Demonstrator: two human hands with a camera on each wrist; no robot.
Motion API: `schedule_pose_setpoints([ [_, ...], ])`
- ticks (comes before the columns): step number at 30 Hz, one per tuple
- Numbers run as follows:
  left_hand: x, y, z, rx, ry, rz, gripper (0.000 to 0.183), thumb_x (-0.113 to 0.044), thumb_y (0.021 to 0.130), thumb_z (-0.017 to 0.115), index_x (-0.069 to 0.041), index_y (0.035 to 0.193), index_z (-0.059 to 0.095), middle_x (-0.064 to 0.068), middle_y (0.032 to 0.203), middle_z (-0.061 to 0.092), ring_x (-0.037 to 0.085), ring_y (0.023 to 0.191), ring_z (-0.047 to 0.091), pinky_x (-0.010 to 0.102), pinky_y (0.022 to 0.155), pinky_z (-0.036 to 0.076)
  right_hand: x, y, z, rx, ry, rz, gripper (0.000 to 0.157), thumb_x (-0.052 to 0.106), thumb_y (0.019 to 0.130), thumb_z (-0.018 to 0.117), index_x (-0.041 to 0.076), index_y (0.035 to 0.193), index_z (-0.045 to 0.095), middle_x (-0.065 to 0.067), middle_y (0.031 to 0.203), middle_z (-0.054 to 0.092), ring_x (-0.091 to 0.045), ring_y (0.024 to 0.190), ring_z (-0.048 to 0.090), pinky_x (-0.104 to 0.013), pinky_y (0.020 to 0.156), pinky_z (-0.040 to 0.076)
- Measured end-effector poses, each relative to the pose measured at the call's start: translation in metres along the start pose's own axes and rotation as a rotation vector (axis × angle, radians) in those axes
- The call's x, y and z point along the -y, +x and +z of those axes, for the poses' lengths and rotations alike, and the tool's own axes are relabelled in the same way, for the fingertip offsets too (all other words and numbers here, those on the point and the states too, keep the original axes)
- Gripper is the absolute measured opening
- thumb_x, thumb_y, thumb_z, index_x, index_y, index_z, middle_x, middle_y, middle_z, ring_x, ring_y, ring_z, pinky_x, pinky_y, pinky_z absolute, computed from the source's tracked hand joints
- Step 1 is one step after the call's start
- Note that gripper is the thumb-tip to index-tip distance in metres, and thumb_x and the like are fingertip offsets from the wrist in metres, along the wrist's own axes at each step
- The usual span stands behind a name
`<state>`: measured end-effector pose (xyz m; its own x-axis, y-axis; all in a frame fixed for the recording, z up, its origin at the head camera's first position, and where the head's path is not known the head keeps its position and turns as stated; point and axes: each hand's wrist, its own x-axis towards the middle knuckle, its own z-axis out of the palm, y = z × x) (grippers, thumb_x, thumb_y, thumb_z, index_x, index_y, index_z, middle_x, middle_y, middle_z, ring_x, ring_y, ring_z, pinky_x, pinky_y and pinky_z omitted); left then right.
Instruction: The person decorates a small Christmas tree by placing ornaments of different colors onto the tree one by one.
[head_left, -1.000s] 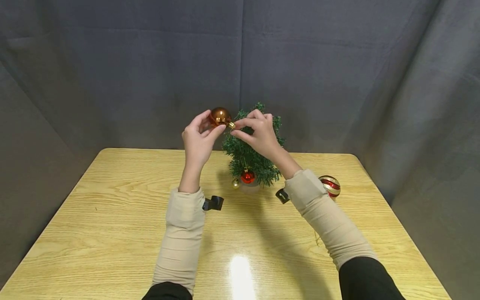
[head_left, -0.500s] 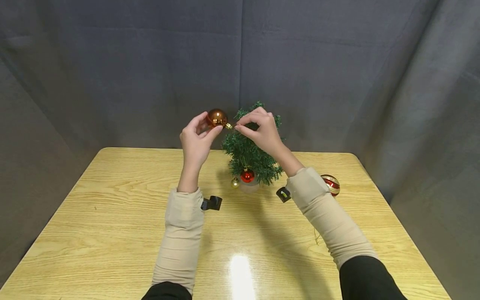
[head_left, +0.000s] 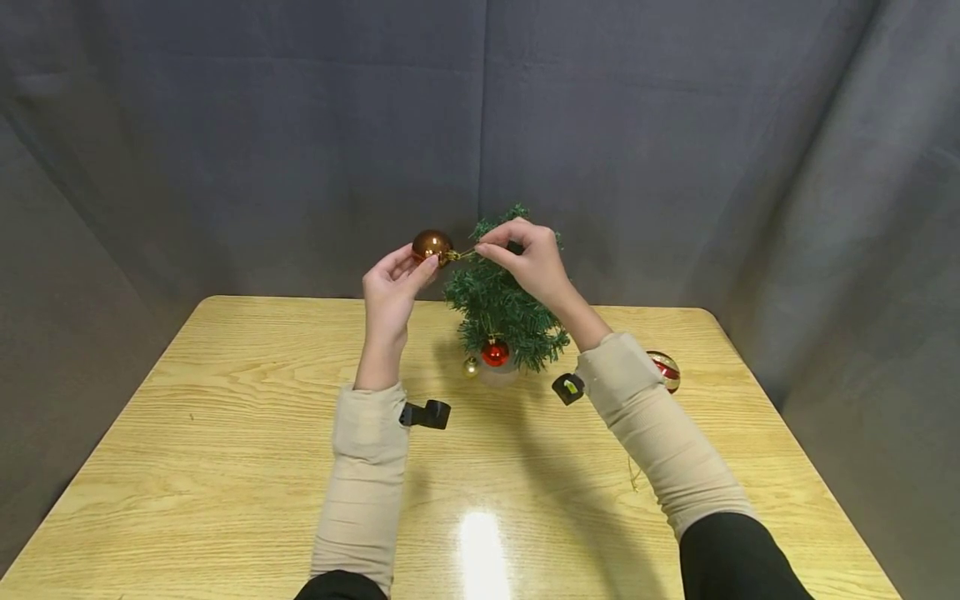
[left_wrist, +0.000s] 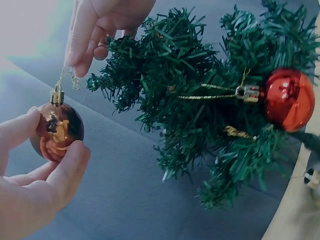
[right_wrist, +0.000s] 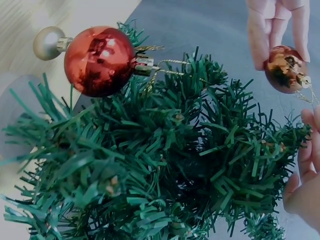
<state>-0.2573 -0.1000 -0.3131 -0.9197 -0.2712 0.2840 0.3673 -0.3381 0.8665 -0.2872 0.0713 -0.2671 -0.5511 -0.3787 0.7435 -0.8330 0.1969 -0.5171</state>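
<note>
A shiny copper-brown bauble point(head_left: 432, 245) with a gold cap is gripped between the thumb and fingers of my left hand point(head_left: 390, 293), up beside the tree's top. My right hand point(head_left: 531, 260) pinches the bauble's gold string point(left_wrist: 63, 76) and holds it taut away from the cap. Behind and below the right hand stands a small green artificial Christmas tree point(head_left: 498, 308). A red bauble point(right_wrist: 100, 61) hangs from a low branch on a gold cord, with a small gold bauble point(right_wrist: 48, 43) next to it.
On the wooden table point(head_left: 247, 467), a striped red-and-gold bauble point(head_left: 666, 372) lies right of the tree, partly behind the right sleeve. A loose gold string point(head_left: 633, 475) is near the right forearm. Grey curtains point(head_left: 300, 150) enclose the back and sides.
The right hand has drawn slightly right from the bauble's cap, so the gold string now stretches between them. The left hand has shifted a little left and lowered the bauble slightly.
</note>
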Motion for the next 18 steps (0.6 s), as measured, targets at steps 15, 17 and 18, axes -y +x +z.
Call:
schedule_pose_setpoints([
  [15, 0.014, -0.004, 0.01, 0.055, -0.266, -0.213, 0.013, 0.002, 0.085, 0.057, 0.004, 0.098, 0.056, 0.007, 0.081, 0.059, 0.013, 0.065, 0.059, 0.022, 0.063, 0.049, -0.002, 0.009, -0.004, -0.034, 0.115, 0.185, 0.01, -0.005, 0.08, 0.063, -0.013, 0.086, 0.065, -0.021, 0.079, 0.064, -0.012, 0.064, 0.056, -0.021, 0.058, 0.041],
  [17, 0.015, -0.004, 0.011, 0.048, -0.26, -0.204, 0.01, 0.003, 0.083, 0.058, 0.003, 0.094, 0.057, 0.006, 0.079, 0.06, 0.013, 0.064, 0.059, 0.021, 0.061, 0.049, -0.008, 0.011, -0.004, -0.042, 0.089, 0.196, 0.011, -0.002, 0.08, 0.063, -0.011, 0.087, 0.066, -0.018, 0.079, 0.065, -0.012, 0.063, 0.055, -0.021, 0.057, 0.04],
  [18, 0.015, -0.005, 0.012, 0.041, -0.257, -0.201, 0.009, 0.004, 0.083, 0.059, 0.003, 0.092, 0.057, 0.006, 0.078, 0.06, 0.012, 0.063, 0.059, 0.021, 0.06, 0.049, -0.011, 0.012, -0.004, -0.041, 0.069, 0.196, 0.012, 0.0, 0.081, 0.064, -0.01, 0.088, 0.067, -0.017, 0.078, 0.065, -0.013, 0.06, 0.053, -0.022, 0.055, 0.038],
])
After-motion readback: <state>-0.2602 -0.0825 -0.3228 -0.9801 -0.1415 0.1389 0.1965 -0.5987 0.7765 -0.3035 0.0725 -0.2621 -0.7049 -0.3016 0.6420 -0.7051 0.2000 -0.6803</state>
